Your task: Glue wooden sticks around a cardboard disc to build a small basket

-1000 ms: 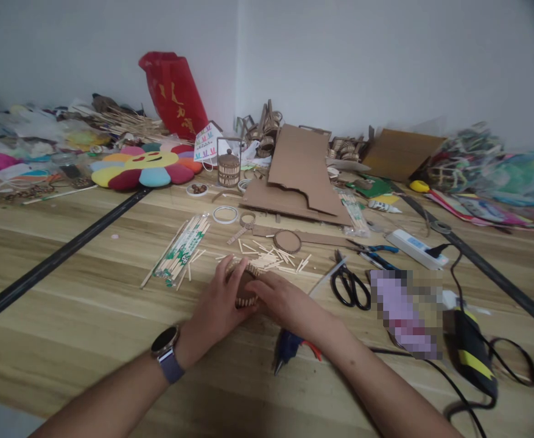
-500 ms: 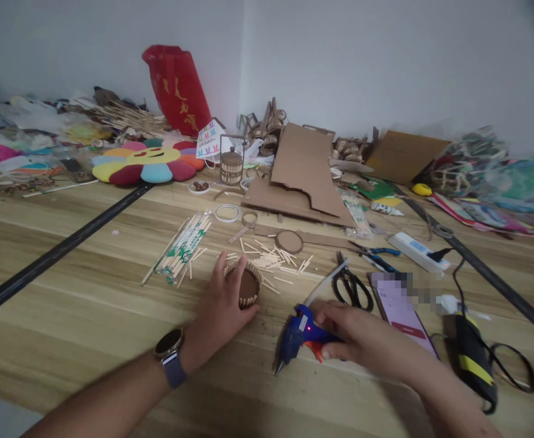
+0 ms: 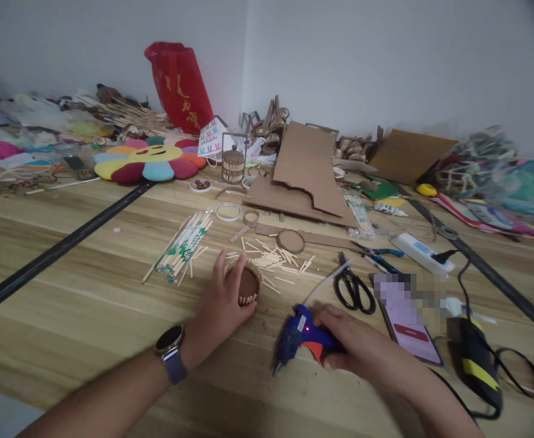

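Observation:
My left hand (image 3: 216, 316), a watch (image 3: 170, 339) on its wrist, curves round the near left side of a small round tub (image 3: 249, 285). Short wooden sticks make up the tub's wall, and its floor is brown. My right hand (image 3: 346, 344) is closed round the handle of a blue hot glue gun (image 3: 296, 334), whose nozzle points down and toward me. A red light glows on the gun, and a clear glue stick (image 3: 324, 283) juts from its back. Just beyond the tub lie loose cut sticks (image 3: 276, 258) and a cardboard disc (image 3: 290, 241).
Scissors (image 3: 354, 292), a phone (image 3: 408, 328) and a black-and-yellow tool (image 3: 479, 365) with a cord lie on the right, near a power strip (image 3: 422, 252). Bagged sticks (image 3: 184, 246) are on the left. Cardboard sheets (image 3: 305, 167) and a finished lidded bucket (image 3: 233, 165) stand behind.
The whole view has shifted slightly. My right hand sits a little lower on the glue gun's handle, with more of the orange trigger showing. My left hand stays at the tub.

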`<state>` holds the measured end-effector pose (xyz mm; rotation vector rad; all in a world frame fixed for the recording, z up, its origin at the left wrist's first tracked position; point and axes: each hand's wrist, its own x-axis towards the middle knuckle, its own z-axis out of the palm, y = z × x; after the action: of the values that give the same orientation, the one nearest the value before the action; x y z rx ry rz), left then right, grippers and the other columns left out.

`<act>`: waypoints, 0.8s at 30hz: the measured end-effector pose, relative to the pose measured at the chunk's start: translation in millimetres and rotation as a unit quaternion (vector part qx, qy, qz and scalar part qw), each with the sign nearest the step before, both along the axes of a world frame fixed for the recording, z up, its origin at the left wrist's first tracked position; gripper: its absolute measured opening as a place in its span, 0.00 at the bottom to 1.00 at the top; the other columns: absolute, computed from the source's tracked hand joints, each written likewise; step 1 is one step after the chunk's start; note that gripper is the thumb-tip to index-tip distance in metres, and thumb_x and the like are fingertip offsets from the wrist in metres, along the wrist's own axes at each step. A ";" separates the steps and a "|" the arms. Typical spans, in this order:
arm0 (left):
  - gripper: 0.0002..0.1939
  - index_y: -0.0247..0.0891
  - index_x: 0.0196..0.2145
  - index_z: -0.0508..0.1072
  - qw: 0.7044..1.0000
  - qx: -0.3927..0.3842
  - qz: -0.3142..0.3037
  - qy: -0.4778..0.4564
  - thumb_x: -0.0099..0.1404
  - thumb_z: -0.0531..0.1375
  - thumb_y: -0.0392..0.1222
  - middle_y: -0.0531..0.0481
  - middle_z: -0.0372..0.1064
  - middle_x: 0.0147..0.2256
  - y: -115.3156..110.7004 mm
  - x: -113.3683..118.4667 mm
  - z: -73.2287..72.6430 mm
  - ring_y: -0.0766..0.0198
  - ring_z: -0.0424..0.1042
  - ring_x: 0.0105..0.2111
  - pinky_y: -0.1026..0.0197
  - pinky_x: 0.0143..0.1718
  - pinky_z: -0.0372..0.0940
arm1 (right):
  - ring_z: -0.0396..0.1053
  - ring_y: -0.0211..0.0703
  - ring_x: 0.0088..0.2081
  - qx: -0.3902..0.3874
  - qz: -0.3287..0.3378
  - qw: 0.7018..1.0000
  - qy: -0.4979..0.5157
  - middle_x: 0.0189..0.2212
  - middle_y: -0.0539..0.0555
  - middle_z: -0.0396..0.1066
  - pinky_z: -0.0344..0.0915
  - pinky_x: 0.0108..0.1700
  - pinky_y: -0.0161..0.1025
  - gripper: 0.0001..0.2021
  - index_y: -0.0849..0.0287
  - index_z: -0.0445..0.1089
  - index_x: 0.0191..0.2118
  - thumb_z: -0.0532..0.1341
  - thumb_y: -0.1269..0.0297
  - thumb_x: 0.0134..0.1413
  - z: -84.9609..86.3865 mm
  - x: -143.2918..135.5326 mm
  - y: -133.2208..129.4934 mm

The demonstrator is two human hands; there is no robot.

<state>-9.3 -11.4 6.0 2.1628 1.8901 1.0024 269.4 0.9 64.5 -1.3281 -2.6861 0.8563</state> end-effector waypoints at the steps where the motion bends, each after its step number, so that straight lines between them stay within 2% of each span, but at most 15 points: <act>1: 0.52 0.46 0.67 0.45 1.000 -0.001 0.000 0.000 0.53 0.70 0.35 0.32 0.38 0.67 0.0 -0.1 0.5 0.33 0.56 0.65 0.38 0.54 0.69 | 0.71 0.49 0.45 -0.013 -0.003 1.000 -0.001 0.44 0.56 0.72 0.66 0.46 0.40 0.15 0.56 0.68 0.41 0.65 0.77 0.45 -0.6 0.5 -0.2; 6: 0.52 0.47 0.67 0.45 1.000 -0.010 -0.002 -0.004 0.54 0.70 0.34 0.32 0.38 0.67 -0.4 0.3 2.3 0.33 0.56 0.64 0.38 0.54 0.69 | 0.71 0.46 0.44 -0.049 -0.004 0.998 0.026 0.44 0.55 0.72 0.65 0.47 0.40 0.16 0.55 0.64 0.43 0.56 0.80 0.48 -0.2 4.3 0.6; 11: 0.52 0.47 0.68 0.43 1.000 0.005 -0.008 -0.004 0.55 0.69 0.33 0.33 0.38 0.67 -0.6 -0.1 1.2 0.34 0.51 0.66 0.37 0.56 0.67 | 0.71 0.44 0.35 -0.028 -0.060 0.997 0.032 0.35 0.51 0.73 0.66 0.39 0.37 0.11 0.54 0.63 0.42 0.56 0.73 0.53 4.2 8.0 0.3; 15: 0.51 0.47 0.68 0.44 1.000 -0.003 -0.003 0.000 0.55 0.69 0.34 0.32 0.39 0.67 -0.6 -0.5 0.2 0.35 0.51 0.67 0.37 0.55 0.67 | 0.72 0.47 0.39 -0.008 -0.069 0.993 0.094 0.39 0.55 0.75 0.69 0.43 0.40 0.12 0.55 0.67 0.43 0.57 0.68 0.51 8.1 9.2 -0.2; 18: 0.50 0.45 0.67 0.46 1.000 -0.010 -0.002 0.003 0.55 0.70 0.35 0.32 0.40 0.67 -0.4 -0.8 0.5 0.35 0.51 0.67 0.36 0.56 0.67 | 0.72 0.48 0.36 -0.024 -0.081 0.989 0.121 0.35 0.55 0.75 0.70 0.38 0.40 0.09 0.55 0.71 0.38 0.60 0.60 0.51 9.5 9.3 -0.3; 20: 0.51 0.45 0.67 0.46 1.000 -0.009 -0.005 0.003 0.55 0.70 0.36 0.32 0.40 0.67 -0.3 -1.4 0.9 0.35 0.51 0.67 0.36 0.57 0.66 | 0.69 0.46 0.31 -0.036 -0.122 0.983 0.130 0.29 0.52 0.72 0.69 0.33 0.39 0.10 0.55 0.72 0.35 0.62 0.55 0.51 7.3 6.7 0.1; 24: 0.51 0.47 0.67 0.46 1.000 -0.006 -0.007 -0.003 0.54 0.70 0.36 0.33 0.41 0.67 -0.2 -3.3 1.6 0.35 0.53 0.66 0.37 0.56 0.67 | 0.66 0.42 0.27 -0.070 -0.188 0.962 0.184 0.23 0.47 0.67 0.67 0.31 0.37 0.11 0.56 0.67 0.29 0.65 0.54 0.46 -1.8 -7.1 0.4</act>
<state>-12.6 -11.6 7.5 2.1624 1.8702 0.9911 262.3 1.3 62.7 -1.4650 -2.0420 1.1250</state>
